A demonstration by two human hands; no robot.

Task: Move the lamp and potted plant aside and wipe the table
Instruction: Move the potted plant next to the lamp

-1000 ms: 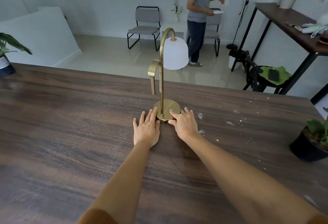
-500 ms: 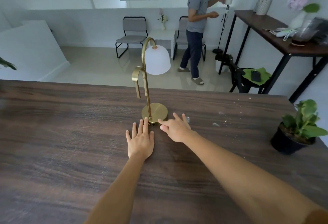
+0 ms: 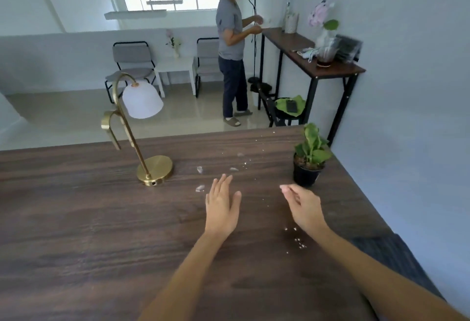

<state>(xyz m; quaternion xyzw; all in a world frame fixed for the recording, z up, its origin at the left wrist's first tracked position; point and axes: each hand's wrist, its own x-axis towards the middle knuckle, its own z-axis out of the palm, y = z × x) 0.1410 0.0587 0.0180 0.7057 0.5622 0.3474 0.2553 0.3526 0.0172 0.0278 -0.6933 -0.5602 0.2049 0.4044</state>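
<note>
Both hands are out over the dark wood-grain worktop point(image 3: 76, 219) and neither grip has hold of anything: the left hand point(image 3: 221, 208) is spread flat with fingers straight, the right hand point(image 3: 304, 207) is loosely cupped with fingers apart, just short of the small green potted plant in its black pot point(image 3: 309, 160), which stands near the worktop's right edge. The brass gooseneck lamp with the white dome shade point(image 3: 137, 127) stands well left of the left hand, its round base on the wood, and scattered white crumbs and scraps point(image 3: 201, 188) lie between lamp and plant.
</note>
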